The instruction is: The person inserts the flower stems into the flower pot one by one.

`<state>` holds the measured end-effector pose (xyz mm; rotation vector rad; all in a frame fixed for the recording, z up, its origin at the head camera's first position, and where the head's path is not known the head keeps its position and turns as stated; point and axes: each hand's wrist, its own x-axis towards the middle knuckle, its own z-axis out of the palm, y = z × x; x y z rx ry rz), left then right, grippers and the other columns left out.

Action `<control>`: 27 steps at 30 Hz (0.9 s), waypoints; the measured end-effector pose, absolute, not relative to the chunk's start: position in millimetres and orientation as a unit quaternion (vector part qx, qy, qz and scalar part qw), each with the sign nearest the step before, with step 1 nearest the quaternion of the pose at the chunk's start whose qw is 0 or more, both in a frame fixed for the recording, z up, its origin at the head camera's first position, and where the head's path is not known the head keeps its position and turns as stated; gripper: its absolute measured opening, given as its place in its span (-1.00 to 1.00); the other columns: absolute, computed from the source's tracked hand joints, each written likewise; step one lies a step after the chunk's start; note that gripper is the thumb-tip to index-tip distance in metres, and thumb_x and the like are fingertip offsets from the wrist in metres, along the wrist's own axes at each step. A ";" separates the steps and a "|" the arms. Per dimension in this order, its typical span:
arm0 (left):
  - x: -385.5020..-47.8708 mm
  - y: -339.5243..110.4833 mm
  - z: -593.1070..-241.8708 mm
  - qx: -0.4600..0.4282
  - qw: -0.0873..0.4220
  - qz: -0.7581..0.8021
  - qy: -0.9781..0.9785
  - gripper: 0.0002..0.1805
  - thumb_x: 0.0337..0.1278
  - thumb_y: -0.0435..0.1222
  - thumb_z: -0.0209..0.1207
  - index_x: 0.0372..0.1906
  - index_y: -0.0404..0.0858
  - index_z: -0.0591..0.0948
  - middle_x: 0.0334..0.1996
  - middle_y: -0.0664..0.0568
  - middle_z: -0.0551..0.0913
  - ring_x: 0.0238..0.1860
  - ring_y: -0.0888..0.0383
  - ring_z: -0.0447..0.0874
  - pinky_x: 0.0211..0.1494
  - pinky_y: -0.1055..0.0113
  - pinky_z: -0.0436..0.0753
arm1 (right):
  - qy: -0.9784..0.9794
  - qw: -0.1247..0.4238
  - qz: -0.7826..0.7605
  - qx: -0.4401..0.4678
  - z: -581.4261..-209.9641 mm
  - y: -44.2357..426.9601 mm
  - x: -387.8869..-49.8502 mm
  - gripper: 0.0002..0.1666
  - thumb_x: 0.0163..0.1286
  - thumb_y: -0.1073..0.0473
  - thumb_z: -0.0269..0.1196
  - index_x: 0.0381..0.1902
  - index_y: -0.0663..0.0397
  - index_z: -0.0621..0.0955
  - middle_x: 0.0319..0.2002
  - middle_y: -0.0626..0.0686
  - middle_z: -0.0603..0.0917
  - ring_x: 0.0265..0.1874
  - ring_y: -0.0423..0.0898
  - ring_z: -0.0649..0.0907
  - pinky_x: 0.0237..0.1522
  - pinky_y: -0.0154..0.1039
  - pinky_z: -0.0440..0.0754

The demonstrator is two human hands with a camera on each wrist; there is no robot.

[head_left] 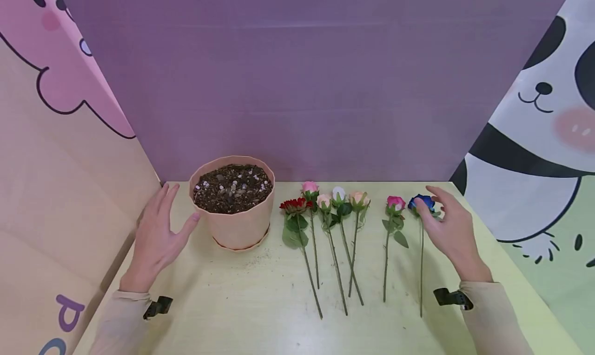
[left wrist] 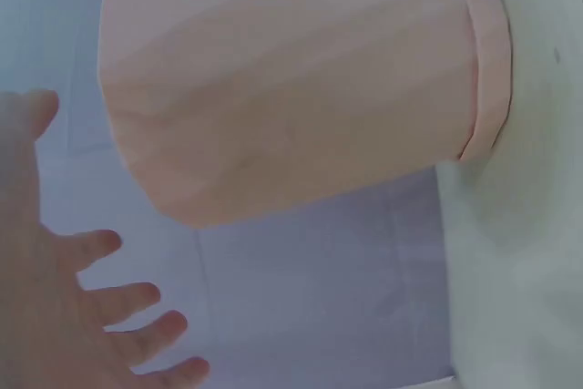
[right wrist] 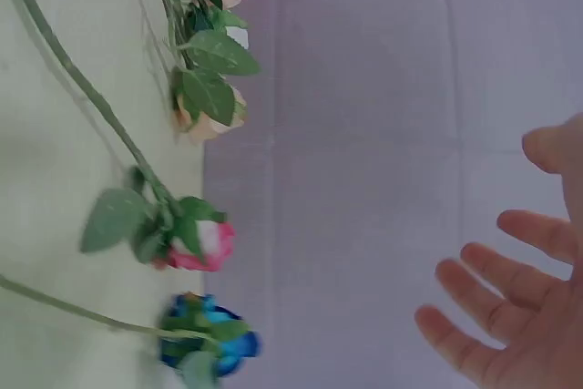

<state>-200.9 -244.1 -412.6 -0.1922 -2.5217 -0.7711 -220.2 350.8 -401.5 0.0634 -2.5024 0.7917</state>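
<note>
Right hand (head_left: 451, 232) near the blue rose (right wrist: 208, 343), left hand (head_left: 157, 244) beside the pot (head_left: 239, 231); both spread, holding nothing.
From the head view, the blue rose lies at the right hand's 10 o'clock, with the pink rose (head_left: 395, 205) at 9; the pot stands at the left hand's 2, its soil (head_left: 232, 189) bare of stems. Seemingly the reaching stage; picking up the blue rose would call for lowering the right hand and pinching the stem.

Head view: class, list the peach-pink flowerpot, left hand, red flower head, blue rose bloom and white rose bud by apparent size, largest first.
1. Peach-pink flowerpot
2. Left hand
3. Red flower head and blue rose bloom: too alike to rank, the blue partly covered
4. White rose bud
</note>
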 end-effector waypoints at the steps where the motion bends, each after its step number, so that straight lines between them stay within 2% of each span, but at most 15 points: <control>1: -201.3 -243.4 -414.3 -0.071 0.248 -0.298 -0.919 -0.11 0.44 0.09 0.22 0.68 -0.23 0.24 0.70 -0.27 0.13 0.61 -0.45 0.15 0.48 -0.50 0.20 | -0.915 0.257 0.310 0.012 -404.1 353.0 -220.7 -0.33 0.63 -0.13 0.20 0.49 0.14 0.52 0.40 0.31 0.60 0.24 0.01 0.69 0.19 -0.35 0.60; 3: -202.8 -242.0 -418.6 -0.071 0.251 -0.327 -0.908 -0.14 0.44 0.05 0.23 0.67 -0.21 0.26 0.69 -0.25 0.15 0.61 -0.43 0.16 0.48 -0.50 0.21 | -0.905 0.253 0.343 -0.009 -409.1 358.7 -221.9 -0.36 0.63 -0.14 0.20 0.47 0.10 0.54 0.37 0.27 0.64 0.07 -0.36 0.68 -0.02 -0.67 0.46; 4: -203.1 -241.3 -420.2 -0.071 0.253 -0.340 -0.903 -0.16 0.44 0.03 0.24 0.67 -0.20 0.28 0.69 -0.24 0.17 0.62 -0.41 0.16 0.50 -0.49 0.21 | -0.901 0.245 0.358 -0.020 -412.0 362.5 -223.0 -0.35 0.63 -0.16 0.19 0.47 0.09 0.54 0.36 0.26 0.65 0.00 -0.50 0.62 -0.09 -0.76 0.37; 6: -204.2 -240.1 -423.6 -0.069 0.255 -0.365 -0.893 -0.19 0.45 -0.02 0.24 0.66 -0.19 0.29 0.67 -0.24 0.21 0.62 -0.39 0.17 0.52 -0.46 0.20 | -0.893 0.230 0.386 -0.038 -417.2 370.0 -225.1 -0.34 0.62 -0.18 0.20 0.47 0.08 0.54 0.34 0.23 0.66 -0.11 -0.70 0.47 -0.14 -0.74 0.46; 8: -205.8 -238.9 -427.6 -0.069 0.256 -0.390 -0.882 -0.22 0.47 -0.07 0.23 0.65 -0.19 0.30 0.66 -0.26 0.24 0.62 -0.37 0.19 0.52 -0.43 0.24 | -0.886 0.209 0.411 -0.053 -422.1 376.9 -226.8 -0.30 0.62 -0.20 0.20 0.49 0.10 0.52 0.28 0.15 0.68 -0.16 -0.66 0.53 -0.19 -0.68 0.54; 14: -209.5 -234.0 -434.0 -0.072 0.245 -0.477 -0.841 -0.30 0.57 -0.22 0.16 0.67 -0.19 0.27 0.63 -0.24 0.29 0.57 -0.30 0.29 0.49 -0.31 0.39 | -0.866 0.145 0.470 -0.090 -440.5 393.2 -232.5 -0.23 0.61 -0.16 0.22 0.54 0.22 0.43 0.05 -0.35 0.62 -0.22 -0.62 0.62 -0.22 -0.50 0.72; 20: -212.0 -227.5 -435.8 -0.054 0.200 -0.540 -0.816 -0.31 0.63 -0.21 0.12 0.70 -0.15 0.21 0.66 -0.08 0.27 0.61 -0.18 0.30 0.51 -0.04 0.44 | -0.856 0.102 0.496 -0.106 -458.2 406.9 -236.6 -0.24 0.63 -0.09 0.21 0.54 0.30 0.39 -0.09 -0.48 0.58 -0.24 -0.62 0.64 -0.21 -0.41 0.76; 23: -213.3 -225.5 -437.3 -0.049 0.185 -0.555 -0.809 -0.29 0.62 -0.20 0.13 0.71 -0.12 0.19 0.67 -0.06 0.26 0.62 -0.15 0.30 0.49 0.12 0.46 | -0.848 0.078 0.513 -0.109 -466.1 414.1 -239.0 -0.23 0.63 -0.08 0.22 0.54 0.33 0.37 -0.16 -0.54 0.60 -0.22 -0.57 0.67 -0.17 -0.38 0.78; 27: -215.4 -224.9 -439.7 -0.047 0.177 -0.567 -0.803 -0.29 0.63 -0.20 0.12 0.72 -0.09 0.17 0.67 -0.09 0.25 0.61 -0.15 0.31 0.38 0.47 0.44 | -0.837 0.035 0.532 -0.122 -476.2 422.4 -240.1 -0.21 0.63 -0.07 0.23 0.56 0.34 0.33 -0.24 -0.60 0.58 -0.20 -0.51 0.69 -0.13 -0.36 0.78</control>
